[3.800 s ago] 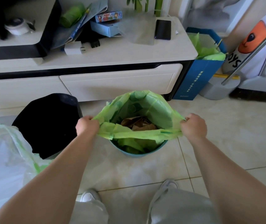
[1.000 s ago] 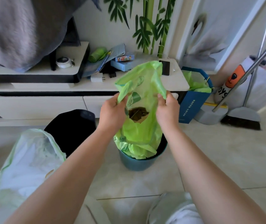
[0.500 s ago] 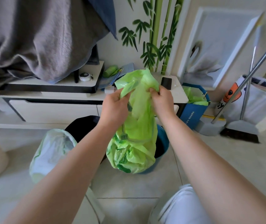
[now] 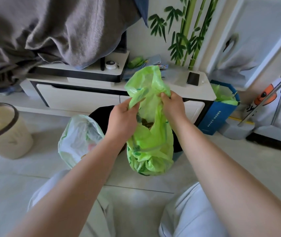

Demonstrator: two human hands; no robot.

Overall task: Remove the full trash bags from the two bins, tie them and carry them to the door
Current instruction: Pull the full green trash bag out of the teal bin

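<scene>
A full green trash bag point(image 4: 149, 144) hangs in the air in front of me, its mouth still partly agape with brown rubbish showing inside. My left hand point(image 4: 124, 117) grips the left side of its rim and my right hand point(image 4: 172, 105) grips the right side, both near the top. Behind the bag the teal bin point(image 4: 176, 155) is almost hidden; only a sliver shows at its right. A black bin point(image 4: 100, 117) stands behind my left hand. A white translucent trash bag point(image 4: 80, 139), full, sits on the floor to the left.
A low white TV cabinet point(image 4: 85, 98) runs along the wall, with a phone point(image 4: 193, 79) on top. A beige bin point(image 4: 3, 130) stands at far left. A blue box point(image 4: 220, 113), dustpan point(image 4: 238, 129) and broom point(image 4: 269, 141) are at right. Grey cloth point(image 4: 51, 28) hangs above.
The green bag has come up out of the teal bin and hangs free. My hands moved from wide apart on the rim to close together, and my view rose.
</scene>
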